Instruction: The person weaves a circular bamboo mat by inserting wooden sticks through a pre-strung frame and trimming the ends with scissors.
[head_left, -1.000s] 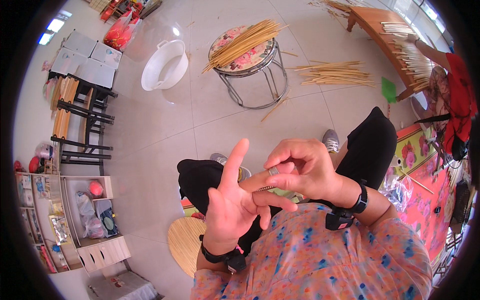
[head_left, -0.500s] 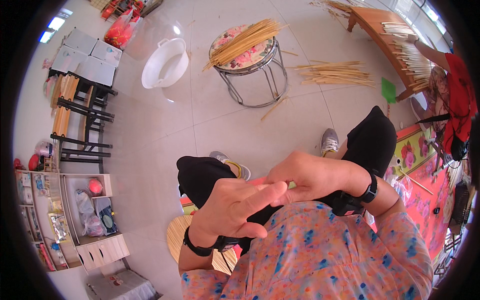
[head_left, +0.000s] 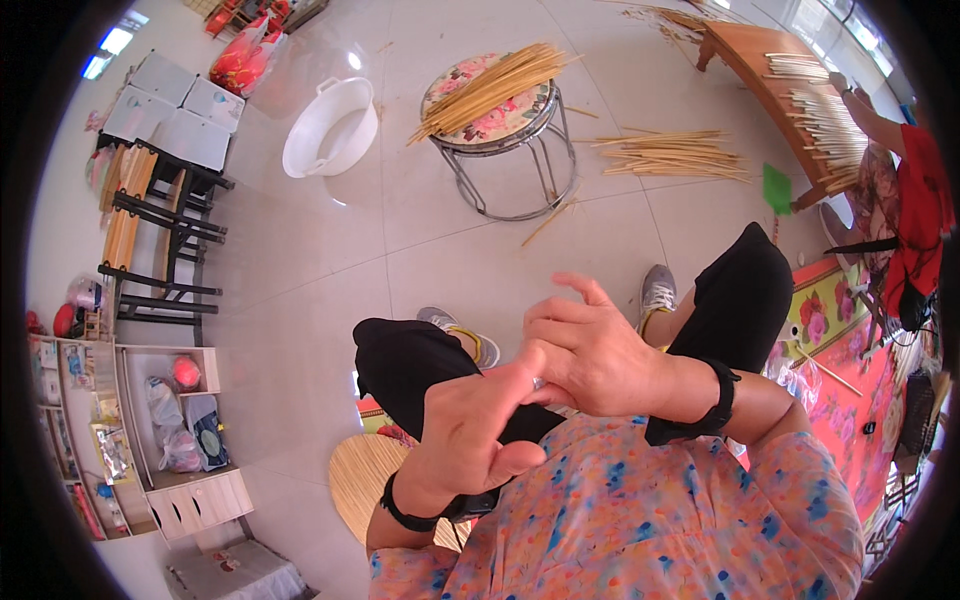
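Observation:
My left hand point(head_left: 470, 430) is raised over my lap with fingers extended, partly behind the other hand, thumb apart. My right hand point(head_left: 600, 360) is bent over the fingers of my left hand, gripping near a small silvery band point(head_left: 539, 384), mostly hidden by the fingers. Both wrists wear black straps. My black-clad knees point(head_left: 730, 300) are beneath and beside the hands.
Bamboo sticks point(head_left: 490, 85) lie on a round stool point(head_left: 450, 140) and on the floor point(head_left: 670, 150). A white basin point(head_left: 300, 140) stands left of it; folded black-framed furniture point(head_left: 160, 250) and shelving point(head_left: 180, 480) line the left. A person's red-clothed arm point(head_left: 915, 200) is by a wooden bench point(head_left: 750, 70).
My left hand turned from palm-up to back-up half a second ago; its index finger now points higher into my right hand. My right hand moved lower, then back up slightly, its fingers covering the left fingers.

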